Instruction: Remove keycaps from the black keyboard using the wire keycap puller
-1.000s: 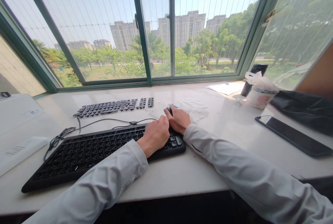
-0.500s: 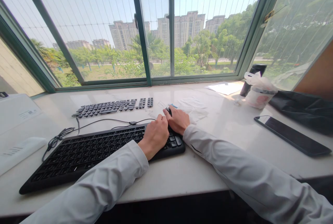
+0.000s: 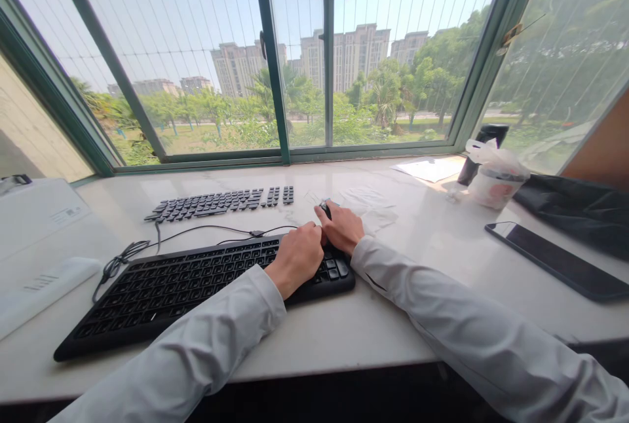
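A black keyboard (image 3: 196,285) lies on the white sill. Most of its keycaps are off, with a few still seated at the right end by the number pad. My left hand (image 3: 301,253) is closed over the right part of the keyboard, and its fingertips are hidden from me. Touching it or just beside it, my right hand (image 3: 343,225) curls over the keyboard's upper right corner. Between its thumb and fingers shows a small black piece (image 3: 325,209), too small to name surely. Behind the keyboard, removed keycaps (image 3: 211,203) lie laid out in keyboard order.
A cable (image 3: 128,253) runs coiled at the left, near a white box (image 3: 39,210) and a white plastic piece (image 3: 44,295). Thin clear plastic (image 3: 378,217) lies beyond my right hand. To the right are a phone (image 3: 555,259), a bagged cup (image 3: 496,184) and black cloth (image 3: 574,207).
The whole view has shifted slightly to the right. Both hands stay closed at the keyboard's right end, with only a slight change in how the right fingers sit.
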The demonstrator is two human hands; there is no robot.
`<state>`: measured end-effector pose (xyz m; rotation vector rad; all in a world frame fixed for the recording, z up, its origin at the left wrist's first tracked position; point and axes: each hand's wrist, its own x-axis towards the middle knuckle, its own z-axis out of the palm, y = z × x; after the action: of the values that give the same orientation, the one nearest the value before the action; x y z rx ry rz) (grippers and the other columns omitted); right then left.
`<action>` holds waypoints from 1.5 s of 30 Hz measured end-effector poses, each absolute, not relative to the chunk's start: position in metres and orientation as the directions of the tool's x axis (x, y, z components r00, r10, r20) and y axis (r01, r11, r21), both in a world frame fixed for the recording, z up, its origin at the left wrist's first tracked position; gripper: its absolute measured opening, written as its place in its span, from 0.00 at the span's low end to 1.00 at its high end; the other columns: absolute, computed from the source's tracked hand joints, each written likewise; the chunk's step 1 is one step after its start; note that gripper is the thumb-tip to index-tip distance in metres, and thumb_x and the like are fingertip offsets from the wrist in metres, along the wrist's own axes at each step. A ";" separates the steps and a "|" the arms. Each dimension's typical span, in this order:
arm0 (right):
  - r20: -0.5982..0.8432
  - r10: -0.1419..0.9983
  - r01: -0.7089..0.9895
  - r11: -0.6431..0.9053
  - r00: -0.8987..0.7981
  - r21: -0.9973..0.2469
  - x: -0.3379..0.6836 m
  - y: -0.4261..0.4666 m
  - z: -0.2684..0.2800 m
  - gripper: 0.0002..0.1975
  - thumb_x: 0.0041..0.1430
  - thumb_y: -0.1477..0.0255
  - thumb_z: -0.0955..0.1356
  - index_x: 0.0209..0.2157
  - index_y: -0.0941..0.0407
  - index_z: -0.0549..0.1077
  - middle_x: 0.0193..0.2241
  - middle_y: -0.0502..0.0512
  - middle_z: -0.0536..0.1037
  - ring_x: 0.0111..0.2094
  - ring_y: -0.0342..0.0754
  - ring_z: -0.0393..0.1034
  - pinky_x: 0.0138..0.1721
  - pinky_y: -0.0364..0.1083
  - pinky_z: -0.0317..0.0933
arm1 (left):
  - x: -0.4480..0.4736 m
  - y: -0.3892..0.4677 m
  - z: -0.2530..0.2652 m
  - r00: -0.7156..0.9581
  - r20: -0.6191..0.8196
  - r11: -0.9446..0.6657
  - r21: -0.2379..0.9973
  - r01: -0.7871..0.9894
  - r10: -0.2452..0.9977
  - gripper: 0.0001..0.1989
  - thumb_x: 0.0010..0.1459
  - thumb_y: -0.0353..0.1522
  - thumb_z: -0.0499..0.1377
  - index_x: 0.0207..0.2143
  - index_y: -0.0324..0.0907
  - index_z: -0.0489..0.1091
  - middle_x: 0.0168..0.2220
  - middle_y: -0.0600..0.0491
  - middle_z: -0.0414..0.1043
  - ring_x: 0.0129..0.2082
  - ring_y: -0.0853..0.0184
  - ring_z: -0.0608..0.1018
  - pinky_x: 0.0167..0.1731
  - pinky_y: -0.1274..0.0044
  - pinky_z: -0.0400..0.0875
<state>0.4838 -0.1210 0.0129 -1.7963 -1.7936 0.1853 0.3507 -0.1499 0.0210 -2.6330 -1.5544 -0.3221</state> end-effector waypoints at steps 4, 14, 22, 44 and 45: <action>0.397 0.911 0.544 0.277 0.113 -0.792 0.492 -0.117 0.020 0.18 0.61 0.53 0.60 0.29 0.53 0.63 0.24 0.50 0.69 0.28 0.46 0.65 0.32 0.45 0.57 | 0.335 -0.142 0.031 0.444 0.292 -0.484 0.081 0.871 0.847 0.12 0.60 0.25 0.46 0.38 0.43 0.68 0.37 0.51 0.73 0.34 0.64 0.76 0.35 0.73 0.69; 0.289 0.957 -0.383 0.265 -0.006 -0.885 0.475 -0.135 0.039 0.12 0.54 0.62 0.65 0.28 0.52 0.56 0.19 0.43 0.50 0.19 0.42 0.47 0.23 0.43 0.52 | 0.306 -0.123 0.028 0.613 0.283 -0.637 -0.009 0.771 0.738 0.19 0.66 0.40 0.46 0.48 0.36 0.68 0.45 0.42 0.68 0.47 0.59 0.71 0.48 0.69 0.66; 0.258 0.966 -0.225 0.245 -0.032 -0.943 0.473 -0.139 0.031 0.15 0.54 0.60 0.62 0.25 0.52 0.51 0.19 0.45 0.50 0.20 0.43 0.47 0.25 0.45 0.53 | 0.302 -0.112 0.027 0.572 0.235 -0.587 -0.006 0.810 0.786 0.16 0.65 0.31 0.44 0.44 0.38 0.69 0.42 0.44 0.68 0.41 0.61 0.74 0.39 0.70 0.70; 0.255 0.923 -0.169 0.213 -0.287 -0.962 0.469 -0.136 0.028 0.14 0.56 0.63 0.68 0.26 0.54 0.59 0.18 0.44 0.56 0.19 0.40 0.49 0.23 0.42 0.47 | 0.302 -0.116 0.028 0.629 0.273 -0.641 -0.056 0.766 0.728 0.14 0.62 0.30 0.46 0.41 0.37 0.70 0.38 0.44 0.71 0.40 0.58 0.76 0.36 0.69 0.71; 0.248 0.920 -0.166 0.205 -0.303 -0.964 0.470 -0.135 0.028 0.14 0.57 0.63 0.68 0.27 0.54 0.59 0.18 0.44 0.57 0.19 0.40 0.50 0.23 0.42 0.47 | 0.302 -0.116 0.028 0.628 0.274 -0.639 -0.059 0.767 0.728 0.14 0.62 0.30 0.47 0.41 0.37 0.70 0.38 0.44 0.71 0.40 0.58 0.76 0.36 0.69 0.71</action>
<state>0.4697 -0.1351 0.0284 -0.7662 -1.4407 1.3195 0.3018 -0.1155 0.0278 -2.6789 -1.2407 -0.3367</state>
